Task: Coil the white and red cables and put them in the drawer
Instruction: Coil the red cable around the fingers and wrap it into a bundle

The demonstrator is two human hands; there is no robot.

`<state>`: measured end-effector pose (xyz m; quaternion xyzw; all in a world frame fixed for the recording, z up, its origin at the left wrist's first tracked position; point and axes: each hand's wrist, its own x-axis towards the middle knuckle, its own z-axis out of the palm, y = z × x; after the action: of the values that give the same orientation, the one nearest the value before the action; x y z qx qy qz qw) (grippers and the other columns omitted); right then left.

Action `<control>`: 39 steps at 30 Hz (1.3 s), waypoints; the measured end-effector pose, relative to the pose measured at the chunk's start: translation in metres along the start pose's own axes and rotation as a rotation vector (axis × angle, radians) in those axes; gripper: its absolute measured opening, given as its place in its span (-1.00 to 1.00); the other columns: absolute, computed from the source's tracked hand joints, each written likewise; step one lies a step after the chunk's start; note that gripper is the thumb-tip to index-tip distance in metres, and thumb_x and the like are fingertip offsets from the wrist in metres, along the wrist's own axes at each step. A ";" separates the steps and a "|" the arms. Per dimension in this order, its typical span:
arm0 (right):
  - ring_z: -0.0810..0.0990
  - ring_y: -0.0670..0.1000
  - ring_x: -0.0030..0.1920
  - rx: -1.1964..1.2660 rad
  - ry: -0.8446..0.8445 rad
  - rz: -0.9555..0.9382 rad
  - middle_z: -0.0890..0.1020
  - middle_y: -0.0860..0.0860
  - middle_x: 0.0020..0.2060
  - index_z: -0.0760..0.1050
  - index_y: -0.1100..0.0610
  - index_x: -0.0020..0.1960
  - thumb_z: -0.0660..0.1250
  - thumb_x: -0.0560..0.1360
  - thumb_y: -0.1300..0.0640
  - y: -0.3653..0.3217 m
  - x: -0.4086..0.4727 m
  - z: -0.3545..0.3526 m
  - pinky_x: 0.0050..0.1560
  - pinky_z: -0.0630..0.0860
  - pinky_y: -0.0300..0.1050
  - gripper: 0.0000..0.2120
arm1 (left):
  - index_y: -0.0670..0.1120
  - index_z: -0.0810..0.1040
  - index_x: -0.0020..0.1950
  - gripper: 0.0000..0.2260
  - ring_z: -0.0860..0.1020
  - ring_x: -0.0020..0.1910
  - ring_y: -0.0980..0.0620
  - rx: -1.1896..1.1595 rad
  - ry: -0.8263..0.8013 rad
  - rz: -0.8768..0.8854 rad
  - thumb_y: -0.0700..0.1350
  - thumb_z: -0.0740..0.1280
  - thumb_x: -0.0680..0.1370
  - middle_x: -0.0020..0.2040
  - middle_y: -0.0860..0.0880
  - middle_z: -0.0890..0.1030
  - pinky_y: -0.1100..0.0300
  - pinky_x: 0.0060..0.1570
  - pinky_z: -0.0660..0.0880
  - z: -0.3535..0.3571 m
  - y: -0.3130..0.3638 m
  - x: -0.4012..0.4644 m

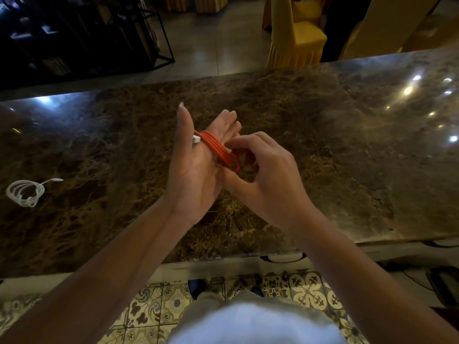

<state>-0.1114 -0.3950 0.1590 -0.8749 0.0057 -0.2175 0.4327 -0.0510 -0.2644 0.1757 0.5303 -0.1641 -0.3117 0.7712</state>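
**Finishing the red coil**

At frame centre, the red cable (218,151) loops around the flat, straight-fingered left hand (196,167). The right hand (258,165) pinches its free end. Tuck that end snugly before sliding the loops off. White cable (24,193) lies coiled on the worktop (323,145), lower left.

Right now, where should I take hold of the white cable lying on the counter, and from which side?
Pinch the bundled loops of the white cable from above, across all strands at once. It lies flat as a finished coil on the marble counter, with one plug end trailing right; lifting by that end would likely unravel it.
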 end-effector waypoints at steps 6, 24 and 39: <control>0.60 -0.06 -0.06 -0.156 0.066 -0.028 0.66 -0.03 -0.03 0.67 0.10 0.15 0.39 0.49 0.02 -0.006 -0.001 -0.002 -0.01 0.54 -0.20 -0.72 | -0.06 0.11 0.70 -0.08 0.26 0.62 0.12 0.098 0.027 -0.024 0.50 -0.10 0.49 0.67 0.00 0.25 0.10 0.59 0.22 0.003 -0.009 0.003; 0.66 -0.11 -0.16 0.244 0.164 0.085 0.70 -0.07 -0.13 0.67 0.14 0.06 0.56 0.45 0.20 0.001 -0.010 0.017 -0.15 0.56 -0.25 -0.80 | -0.33 0.45 0.47 -0.19 0.38 0.57 -0.18 0.001 -0.200 -0.066 0.33 0.33 0.53 0.53 -0.29 0.44 0.02 0.50 0.38 -0.011 0.001 0.012; 0.63 -0.01 0.14 0.473 0.122 0.076 0.63 0.04 0.09 0.65 0.14 0.09 0.54 0.43 0.30 0.009 0.001 0.008 0.17 0.61 -0.07 -0.75 | -0.16 0.26 0.64 0.02 0.29 0.62 -0.06 -0.128 -0.028 0.084 0.46 0.37 0.38 0.63 -0.11 0.34 -0.05 0.64 0.14 0.007 -0.008 -0.002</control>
<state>-0.1062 -0.3948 0.1483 -0.7338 0.0138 -0.2487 0.6321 -0.0594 -0.2700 0.1709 0.4681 -0.1766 -0.2964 0.8135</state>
